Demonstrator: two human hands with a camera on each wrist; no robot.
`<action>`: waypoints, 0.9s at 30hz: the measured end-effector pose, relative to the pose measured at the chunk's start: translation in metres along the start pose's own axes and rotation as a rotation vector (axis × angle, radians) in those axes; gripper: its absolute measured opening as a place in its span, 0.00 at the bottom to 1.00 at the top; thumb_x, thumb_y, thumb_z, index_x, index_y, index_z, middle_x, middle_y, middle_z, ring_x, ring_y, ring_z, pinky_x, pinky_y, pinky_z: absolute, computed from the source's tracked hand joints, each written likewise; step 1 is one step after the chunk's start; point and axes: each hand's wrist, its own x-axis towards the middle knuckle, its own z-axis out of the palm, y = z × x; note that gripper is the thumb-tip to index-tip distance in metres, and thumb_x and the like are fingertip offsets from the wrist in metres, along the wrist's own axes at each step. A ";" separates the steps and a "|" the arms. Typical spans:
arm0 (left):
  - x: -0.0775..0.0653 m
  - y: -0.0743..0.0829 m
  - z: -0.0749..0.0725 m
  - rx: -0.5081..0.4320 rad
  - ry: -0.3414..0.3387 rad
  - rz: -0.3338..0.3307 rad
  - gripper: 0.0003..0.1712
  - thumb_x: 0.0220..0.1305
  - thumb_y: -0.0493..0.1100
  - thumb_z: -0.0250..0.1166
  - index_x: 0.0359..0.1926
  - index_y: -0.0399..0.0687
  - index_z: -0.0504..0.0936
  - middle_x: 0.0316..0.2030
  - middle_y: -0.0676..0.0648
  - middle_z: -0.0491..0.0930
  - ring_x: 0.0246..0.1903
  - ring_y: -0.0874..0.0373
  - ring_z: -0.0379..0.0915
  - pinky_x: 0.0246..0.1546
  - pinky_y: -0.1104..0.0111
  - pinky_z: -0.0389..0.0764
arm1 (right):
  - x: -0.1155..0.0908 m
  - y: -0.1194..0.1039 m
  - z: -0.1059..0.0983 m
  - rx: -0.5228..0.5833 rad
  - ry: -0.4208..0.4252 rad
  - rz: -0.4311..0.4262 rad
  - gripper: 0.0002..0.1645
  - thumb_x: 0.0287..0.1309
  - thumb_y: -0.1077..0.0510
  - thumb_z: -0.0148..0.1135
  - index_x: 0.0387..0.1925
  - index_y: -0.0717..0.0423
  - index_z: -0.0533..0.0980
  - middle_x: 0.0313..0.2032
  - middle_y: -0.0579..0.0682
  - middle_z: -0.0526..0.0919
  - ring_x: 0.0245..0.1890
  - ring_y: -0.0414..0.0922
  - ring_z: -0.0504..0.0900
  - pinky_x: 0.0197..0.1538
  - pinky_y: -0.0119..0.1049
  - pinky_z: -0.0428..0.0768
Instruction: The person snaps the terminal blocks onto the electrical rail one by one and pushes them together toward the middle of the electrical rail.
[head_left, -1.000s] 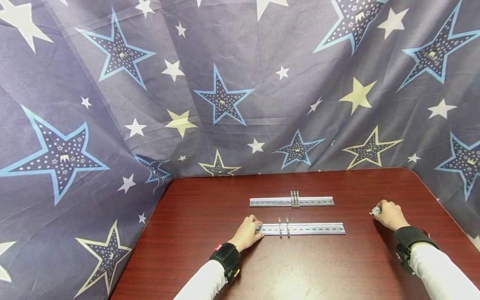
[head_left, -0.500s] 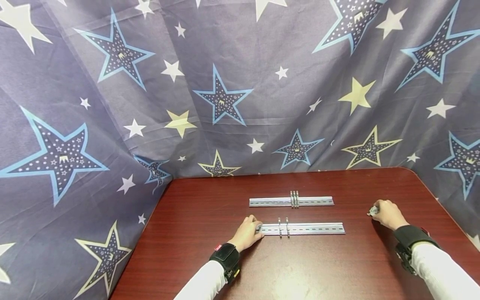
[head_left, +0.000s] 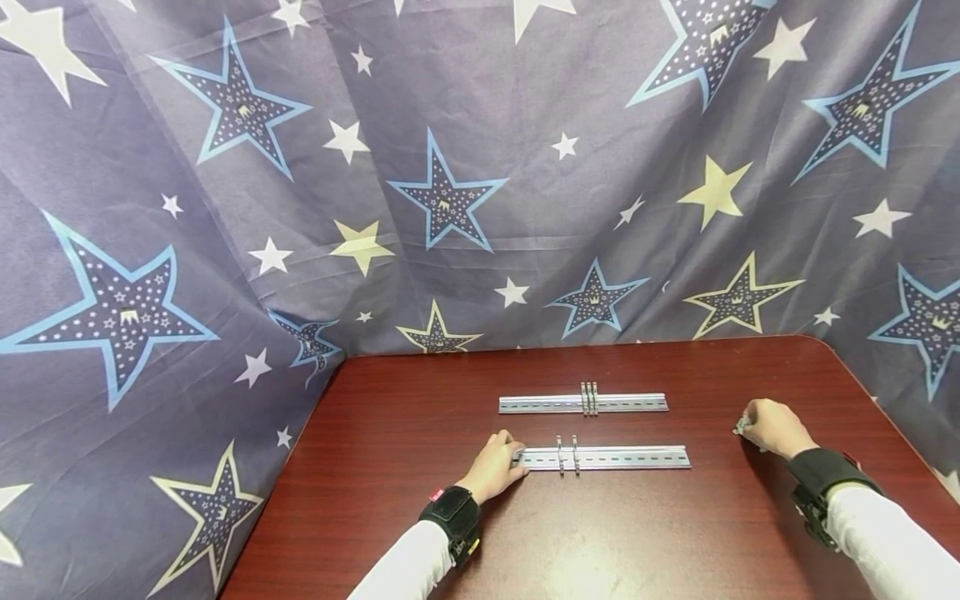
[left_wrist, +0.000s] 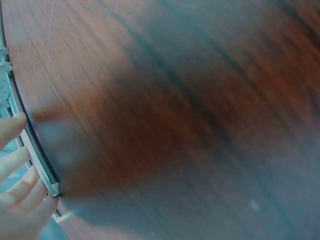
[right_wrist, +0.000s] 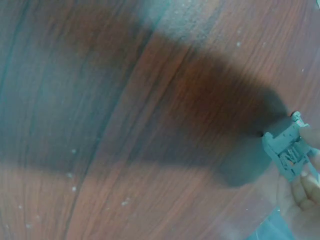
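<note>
The left end of the front slotted metal DIN rail (head_left: 630, 457) is gripped by my left hand (head_left: 495, 468), the thumb and fingers on opposite edges. Two narrow upright clips (head_left: 576, 456) sit across this rail, slightly apart. Off to the right, my right hand (head_left: 777, 429) pinches a small grey DIN-rail clip (right_wrist: 286, 152) just above the table. In the right wrist view its notched outline shows, and the fingertips cover one side. The left wrist view shows my left fingers (left_wrist: 20, 192) along the end of the rail.
A second DIN rail (head_left: 536, 405) lies parallel behind the first, with several clips (head_left: 589, 398) set close together on it. Both rest on a reddish-brown wooden table (head_left: 420, 392). A star-patterned curtain (head_left: 517, 275) hangs along the back and sides.
My right hand has shifted slightly to the left, and the clip in it has turned a little. My left hand and both rails stay where they were.
</note>
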 end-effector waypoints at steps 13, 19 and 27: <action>0.000 0.000 0.001 -0.003 -0.002 -0.005 0.18 0.45 0.42 0.67 0.39 0.38 0.79 0.32 0.47 0.69 0.33 0.55 0.66 0.31 0.69 0.70 | 0.000 -0.010 -0.003 -0.009 -0.043 0.010 0.06 0.41 0.65 0.54 0.15 0.60 0.70 0.13 0.47 0.72 0.12 0.41 0.70 0.21 0.37 0.67; 0.000 0.001 -0.001 -0.004 -0.008 -0.005 0.18 0.46 0.43 0.67 0.39 0.38 0.79 0.32 0.47 0.69 0.33 0.55 0.66 0.32 0.69 0.70 | 0.001 -0.014 -0.005 -0.045 -0.011 -0.009 0.05 0.40 0.66 0.55 0.14 0.62 0.70 0.13 0.48 0.71 0.16 0.43 0.69 0.23 0.40 0.67; 0.000 0.001 -0.002 0.001 -0.016 -0.004 0.18 0.46 0.43 0.67 0.39 0.39 0.79 0.32 0.48 0.69 0.33 0.55 0.66 0.32 0.69 0.70 | 0.004 -0.023 -0.006 -0.058 0.022 -0.030 0.05 0.39 0.68 0.56 0.14 0.63 0.71 0.13 0.50 0.71 0.16 0.44 0.68 0.23 0.40 0.67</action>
